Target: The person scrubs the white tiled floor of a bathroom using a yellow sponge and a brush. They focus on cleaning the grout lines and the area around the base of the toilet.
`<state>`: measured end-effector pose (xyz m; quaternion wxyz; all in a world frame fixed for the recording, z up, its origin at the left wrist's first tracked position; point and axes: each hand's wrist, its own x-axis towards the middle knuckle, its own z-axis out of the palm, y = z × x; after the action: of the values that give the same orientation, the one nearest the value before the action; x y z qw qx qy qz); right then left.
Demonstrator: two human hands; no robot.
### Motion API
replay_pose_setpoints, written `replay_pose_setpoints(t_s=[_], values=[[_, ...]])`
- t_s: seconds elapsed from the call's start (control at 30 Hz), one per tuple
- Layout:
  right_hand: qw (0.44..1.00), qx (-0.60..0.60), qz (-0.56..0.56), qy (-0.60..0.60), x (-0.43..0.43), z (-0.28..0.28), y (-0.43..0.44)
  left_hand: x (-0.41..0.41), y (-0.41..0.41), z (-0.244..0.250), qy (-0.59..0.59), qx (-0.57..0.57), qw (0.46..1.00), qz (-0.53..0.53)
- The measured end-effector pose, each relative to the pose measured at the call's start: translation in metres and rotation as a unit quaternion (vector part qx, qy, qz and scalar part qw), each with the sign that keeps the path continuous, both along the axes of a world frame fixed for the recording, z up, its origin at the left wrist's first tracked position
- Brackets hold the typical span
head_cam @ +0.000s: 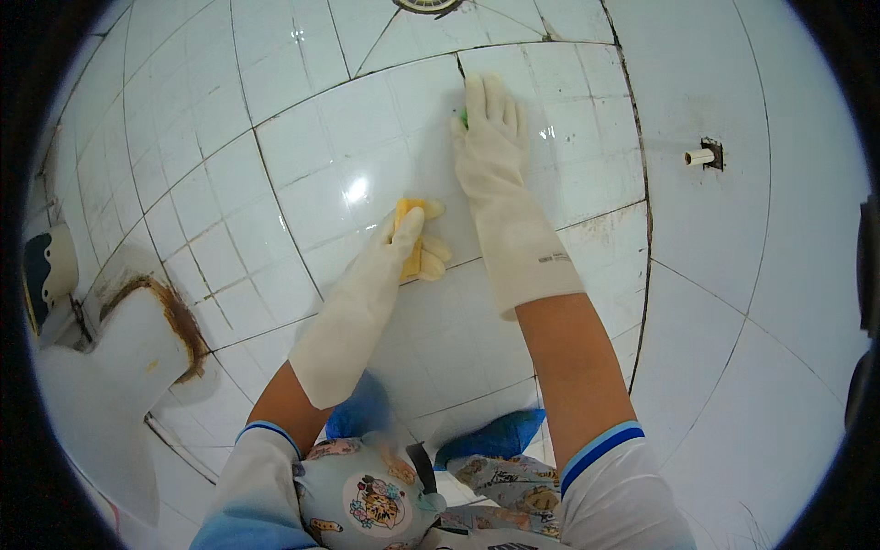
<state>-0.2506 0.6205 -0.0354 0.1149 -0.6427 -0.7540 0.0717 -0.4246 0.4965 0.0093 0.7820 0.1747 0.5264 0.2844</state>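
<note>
My left hand (418,240), in a long cream rubber glove, grips a yellow sponge or folded cloth (411,265) just above the white tiled floor (357,151). Farther forward and to the right, my right hand (491,113), gloved the same way, lies palm down with fingers stretched forward. A small bit of something green (464,119) shows beside its thumb; the rest is hidden under the palm, so what it is cannot be told. The tiles around both hands look wet and shiny, with dark joints.
A white toilet base (137,337) with brown staining round its foot stands at the left. A pipe stub (700,157) sticks out of the right wall. A round floor drain (427,5) lies at the top edge. Blue shoe covers (491,436) are near my knees.
</note>
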Motion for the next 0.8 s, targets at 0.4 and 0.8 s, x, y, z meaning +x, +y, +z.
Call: replay_pose_setpoints(t_s=[0.4, 0.8], values=[[0.996, -0.065, 0.021, -0.062, 0.036, 0.015, -0.142, -0.006, -0.007, -0.010, 0.011, -0.005, 1.000, 0.002], [0.986, -0.158, 0.000, -0.051, 0.061, 0.015, -0.174, -0.006, -0.006, -0.009, 0.010, -0.009, 1.000, 0.017]])
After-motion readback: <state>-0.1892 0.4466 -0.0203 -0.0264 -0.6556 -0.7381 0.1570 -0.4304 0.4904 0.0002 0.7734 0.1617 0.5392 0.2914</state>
